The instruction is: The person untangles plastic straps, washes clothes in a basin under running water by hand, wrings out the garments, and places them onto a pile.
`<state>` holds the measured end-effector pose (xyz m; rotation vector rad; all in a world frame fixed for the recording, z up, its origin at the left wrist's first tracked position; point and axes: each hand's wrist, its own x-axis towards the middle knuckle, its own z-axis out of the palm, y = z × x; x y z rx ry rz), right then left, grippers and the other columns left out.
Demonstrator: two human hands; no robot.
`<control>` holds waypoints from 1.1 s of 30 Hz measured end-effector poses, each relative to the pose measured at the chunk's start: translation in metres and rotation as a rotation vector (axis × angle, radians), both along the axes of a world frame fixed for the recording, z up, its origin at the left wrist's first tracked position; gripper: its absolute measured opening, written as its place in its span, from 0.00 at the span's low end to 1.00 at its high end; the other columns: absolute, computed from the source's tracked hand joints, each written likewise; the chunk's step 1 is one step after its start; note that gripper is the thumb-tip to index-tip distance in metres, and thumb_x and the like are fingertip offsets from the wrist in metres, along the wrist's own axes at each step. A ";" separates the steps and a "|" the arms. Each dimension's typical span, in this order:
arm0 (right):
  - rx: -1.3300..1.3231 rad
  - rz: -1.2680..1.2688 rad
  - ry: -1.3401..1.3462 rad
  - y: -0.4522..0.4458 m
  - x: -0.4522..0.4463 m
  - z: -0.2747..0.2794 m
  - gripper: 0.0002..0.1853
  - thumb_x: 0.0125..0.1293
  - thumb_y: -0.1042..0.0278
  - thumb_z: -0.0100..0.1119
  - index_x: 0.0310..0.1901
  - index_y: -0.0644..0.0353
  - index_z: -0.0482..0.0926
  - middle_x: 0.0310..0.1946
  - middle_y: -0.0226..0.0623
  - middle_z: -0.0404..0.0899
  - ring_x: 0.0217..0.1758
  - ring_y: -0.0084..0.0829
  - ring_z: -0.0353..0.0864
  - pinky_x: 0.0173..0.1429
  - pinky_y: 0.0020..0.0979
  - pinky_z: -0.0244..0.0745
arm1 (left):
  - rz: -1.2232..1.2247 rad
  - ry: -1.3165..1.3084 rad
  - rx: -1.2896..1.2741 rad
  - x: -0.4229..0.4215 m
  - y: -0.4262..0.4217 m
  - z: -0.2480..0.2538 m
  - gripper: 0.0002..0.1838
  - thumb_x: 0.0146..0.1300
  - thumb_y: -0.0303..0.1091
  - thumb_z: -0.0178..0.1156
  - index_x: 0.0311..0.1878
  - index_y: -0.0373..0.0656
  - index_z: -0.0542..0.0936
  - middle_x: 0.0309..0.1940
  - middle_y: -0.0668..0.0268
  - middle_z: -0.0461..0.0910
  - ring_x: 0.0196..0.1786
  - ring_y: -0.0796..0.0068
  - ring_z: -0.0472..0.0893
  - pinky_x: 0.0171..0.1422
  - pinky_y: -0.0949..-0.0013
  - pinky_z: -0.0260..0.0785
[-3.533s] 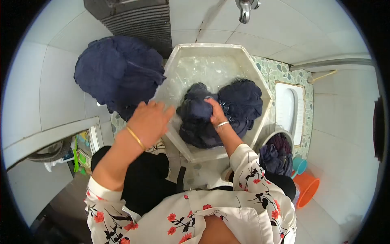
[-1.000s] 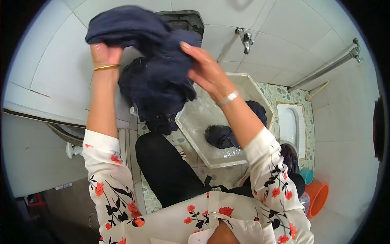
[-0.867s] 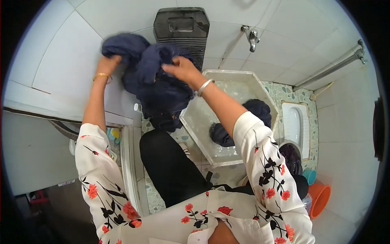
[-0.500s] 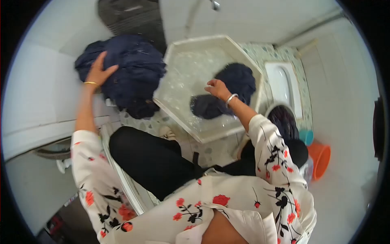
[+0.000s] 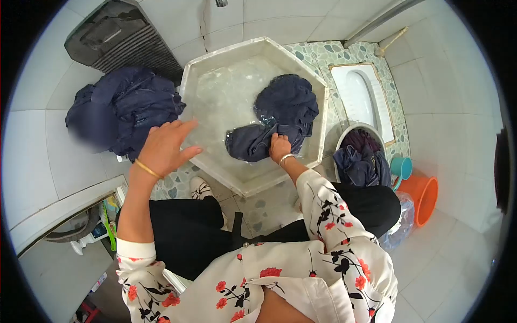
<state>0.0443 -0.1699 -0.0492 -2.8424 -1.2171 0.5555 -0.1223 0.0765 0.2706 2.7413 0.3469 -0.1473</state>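
A hexagonal whitish basin (image 5: 245, 189) with water in it stands in front of me. In it lies a wet dark blue garment (image 5: 288, 102), folded over with one length stretching to the left. My right hand (image 5: 280, 147), a silver bangle at its wrist, has its fingers curled on that stretch of cloth. At the basin's left edge my left hand (image 5: 168, 144) is raised with fingers spread, holding nothing. Just beyond it, a heap of dark blue clothing (image 5: 132, 105) sits beside the basin; part of the heap is blurred.
A dark washboard (image 5: 126, 40) leans against the wall behind the heap. On the right are a squat toilet (image 5: 360, 94), a pail of dark clothes (image 5: 362, 161), a teal dipper (image 5: 401, 166) and an orange bucket (image 5: 426, 200). A tap (image 5: 221, 2) shows at the top.
My left hand has come off the clothing heap and moved right, toward the basin. My right hand has gone from above the garment down onto it. The whole view has shifted.
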 end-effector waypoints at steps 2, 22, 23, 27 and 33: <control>-0.035 0.041 0.066 0.007 0.004 0.003 0.17 0.53 0.60 0.58 0.37 0.66 0.73 0.37 0.46 0.79 0.45 0.46 0.78 0.53 0.37 0.70 | -0.052 0.226 0.056 -0.001 0.018 -0.007 0.25 0.50 0.39 0.65 0.51 0.42 0.72 0.38 0.58 0.75 0.43 0.56 0.75 0.49 0.55 0.65; 1.044 -0.257 0.804 0.064 0.070 0.294 0.13 0.54 0.65 0.53 0.22 0.67 0.76 0.22 0.31 0.73 0.27 0.23 0.69 0.37 0.26 0.64 | -0.003 0.165 0.174 0.009 0.033 -0.013 0.21 0.52 0.37 0.64 0.48 0.41 0.72 0.38 0.55 0.74 0.44 0.54 0.76 0.48 0.57 0.69; 1.125 -0.219 0.743 0.068 0.071 0.314 0.12 0.53 0.65 0.54 0.22 0.65 0.76 0.22 0.30 0.73 0.27 0.23 0.68 0.36 0.26 0.64 | -0.001 0.177 0.179 0.010 0.032 -0.013 0.21 0.51 0.38 0.64 0.48 0.41 0.73 0.39 0.55 0.75 0.44 0.54 0.76 0.49 0.57 0.69; 1.387 -0.005 0.735 0.087 0.078 0.391 0.06 0.51 0.68 0.60 0.28 0.62 0.77 0.25 0.29 0.74 0.30 0.21 0.71 0.35 0.23 0.66 | 0.005 0.198 0.138 0.016 0.032 -0.011 0.22 0.51 0.38 0.64 0.48 0.41 0.74 0.39 0.54 0.75 0.45 0.54 0.76 0.49 0.58 0.69; 1.185 -0.017 0.810 0.122 0.061 0.393 0.09 0.50 0.70 0.64 0.32 0.63 0.78 0.25 0.26 0.76 0.28 0.18 0.73 0.33 0.22 0.69 | 0.035 0.178 0.136 0.015 0.026 -0.006 0.22 0.51 0.37 0.64 0.49 0.41 0.74 0.39 0.54 0.75 0.44 0.54 0.76 0.50 0.57 0.69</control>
